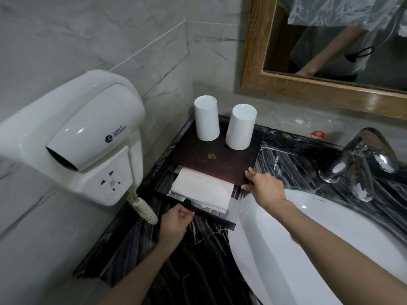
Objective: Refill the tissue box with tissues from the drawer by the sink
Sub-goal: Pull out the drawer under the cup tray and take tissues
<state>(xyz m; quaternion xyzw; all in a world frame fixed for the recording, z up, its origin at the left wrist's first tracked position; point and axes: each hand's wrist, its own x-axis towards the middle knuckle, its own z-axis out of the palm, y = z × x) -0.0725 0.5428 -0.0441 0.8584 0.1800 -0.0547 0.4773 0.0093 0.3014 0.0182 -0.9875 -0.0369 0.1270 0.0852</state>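
- Your left hand (176, 219) is pinched shut on the drawer (198, 213) front — its pull, it seems
- Your right hand (265, 187) grips the dark box (211, 159) at its near right corner, fingers curled
- The tissues (202, 189) lie flat in the open drawer, between your hands — long axis running left to right, nearer your left

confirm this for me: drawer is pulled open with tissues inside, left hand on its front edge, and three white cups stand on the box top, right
Not quite: the head view shows two white cups on the box top, not three. The rest holds: the drawer is pulled open with tissues inside, and the left hand is at its front edge.
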